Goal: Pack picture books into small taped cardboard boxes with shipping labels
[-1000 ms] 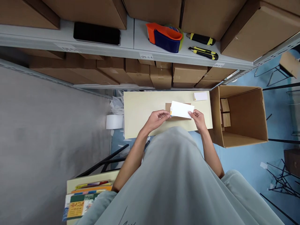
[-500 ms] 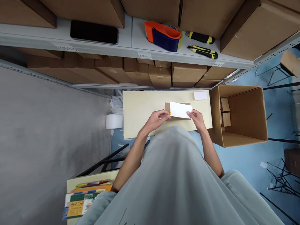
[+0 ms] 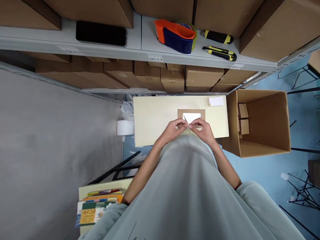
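Observation:
On the pale tabletop (image 3: 155, 120) in front of me lies a flat brown cardboard piece (image 3: 180, 113), maybe a small box. Over it is a white label (image 3: 192, 116), partly hidden by my fingers. My left hand (image 3: 173, 130) is closed in a pinch at the label's near edge. Fingertip to fingertip with it, my right hand (image 3: 203, 131) pinches at the same spot. The pinched edge itself is too small to make out clearly. A second white label or stack of labels (image 3: 216, 101) rests at the table's far right corner.
A large open carton (image 3: 265, 123) with small boxes inside stands right of the table. The shelf above holds a phone (image 3: 101, 33), a tape dispenser (image 3: 176, 36) and two utility knives (image 3: 220, 53). A white roll (image 3: 125, 127) is at left; books (image 3: 97, 211) lie lower left.
My hands have come together at the label's near edge; before, they were apart, with the right holding its right end. The label now shows smaller between them. The view has shifted slightly.

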A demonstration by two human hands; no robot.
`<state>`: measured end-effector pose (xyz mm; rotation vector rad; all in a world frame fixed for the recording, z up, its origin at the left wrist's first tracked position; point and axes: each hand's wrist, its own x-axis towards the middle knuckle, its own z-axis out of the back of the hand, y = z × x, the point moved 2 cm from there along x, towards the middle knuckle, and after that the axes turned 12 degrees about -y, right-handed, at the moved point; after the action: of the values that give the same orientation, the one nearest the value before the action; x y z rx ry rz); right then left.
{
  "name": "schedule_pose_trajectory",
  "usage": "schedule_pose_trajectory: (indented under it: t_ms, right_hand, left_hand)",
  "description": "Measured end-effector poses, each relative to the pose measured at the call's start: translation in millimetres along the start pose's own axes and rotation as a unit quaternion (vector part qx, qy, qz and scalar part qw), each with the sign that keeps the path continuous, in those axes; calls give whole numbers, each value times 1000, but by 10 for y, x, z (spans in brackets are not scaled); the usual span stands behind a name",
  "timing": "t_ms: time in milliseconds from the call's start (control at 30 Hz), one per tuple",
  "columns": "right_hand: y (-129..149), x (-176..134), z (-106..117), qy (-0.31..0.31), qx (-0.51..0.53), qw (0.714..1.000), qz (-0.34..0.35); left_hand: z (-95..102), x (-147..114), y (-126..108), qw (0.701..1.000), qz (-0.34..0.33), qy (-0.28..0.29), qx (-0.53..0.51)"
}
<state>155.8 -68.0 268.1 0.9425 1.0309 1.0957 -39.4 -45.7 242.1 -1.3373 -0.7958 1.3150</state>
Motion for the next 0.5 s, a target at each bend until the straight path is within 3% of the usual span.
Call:
schedule_pose_trajectory:
  t_ms: [500]
  right_hand:
    - [-76, 99, -4, 10, -38, 999, 13]
  left_hand:
    - [-9, 10, -42, 1000, 9, 5, 6]
